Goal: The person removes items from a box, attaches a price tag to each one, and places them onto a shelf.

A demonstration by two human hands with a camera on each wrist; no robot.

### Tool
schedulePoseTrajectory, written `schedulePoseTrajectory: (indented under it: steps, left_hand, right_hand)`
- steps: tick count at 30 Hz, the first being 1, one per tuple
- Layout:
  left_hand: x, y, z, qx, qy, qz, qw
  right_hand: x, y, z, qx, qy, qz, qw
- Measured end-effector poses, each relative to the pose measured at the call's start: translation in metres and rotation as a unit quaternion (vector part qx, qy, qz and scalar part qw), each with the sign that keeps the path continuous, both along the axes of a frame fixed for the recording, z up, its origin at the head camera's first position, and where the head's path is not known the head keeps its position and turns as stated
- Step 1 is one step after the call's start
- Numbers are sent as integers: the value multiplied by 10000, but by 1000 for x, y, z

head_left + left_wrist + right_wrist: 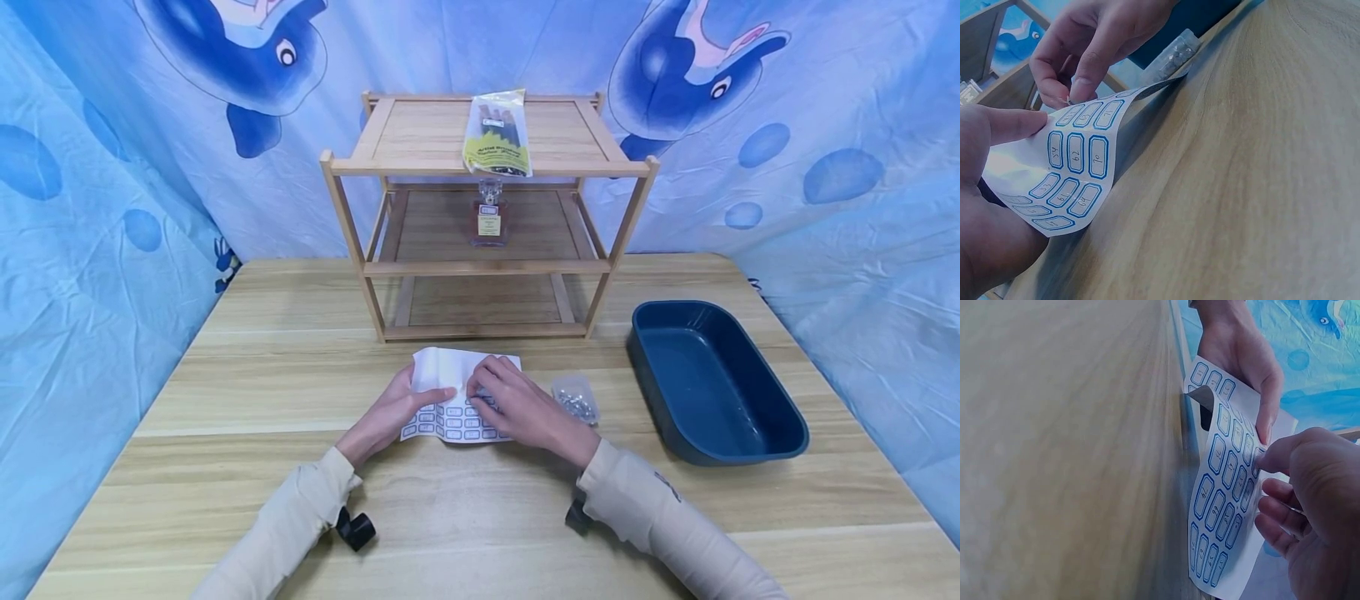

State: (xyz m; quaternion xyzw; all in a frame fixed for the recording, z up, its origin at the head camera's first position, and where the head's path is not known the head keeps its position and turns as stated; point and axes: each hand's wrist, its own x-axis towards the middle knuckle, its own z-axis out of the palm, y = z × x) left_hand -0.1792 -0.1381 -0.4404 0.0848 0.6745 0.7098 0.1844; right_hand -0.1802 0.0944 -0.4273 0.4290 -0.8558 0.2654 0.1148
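Note:
A white sheet of number labels (pixel 454 423), blue-framed with handwritten numbers, is held just over the table in front of the rack. My left hand (pixel 392 410) grips its left side, thumb on top and fingers hidden beneath. The sheet bends in the middle, as the left wrist view shows. Over its upper part is my right hand (pixel 517 404), with thumb and index finger pinching at a label (pixel 1259 456); the other fingers are curled. A tiny pale edge shows between those fingertips in the left wrist view. Beside the right hand lies a clear bag of small metal pieces (pixel 576 400).
A wooden three-level rack (pixel 487 268) stands at the back. On its top lies a brush packet (pixel 497 137), and a perfume bottle (pixel 489 221) stands on the middle shelf; both bear labels. To the right sits a dark blue basin (pixel 712 454).

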Motion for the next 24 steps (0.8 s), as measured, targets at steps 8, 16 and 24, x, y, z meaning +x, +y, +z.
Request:
schedulePoseTrajectory:
  steps: [8, 16, 24]
  left_hand:
    - [0, -1, 1, -275, 138, 15, 9995]
    - [0, -2, 2, -973, 633, 133, 9932]
    - [-1, -2, 2, -1827, 925, 553, 9772]
  right_hand:
    - [1, -1, -1, -96, -92, -20, 9999]
    - [1, 1, 0, -216, -425, -103, 9988]
    - [1, 3, 1, -403, -769, -203, 9960]
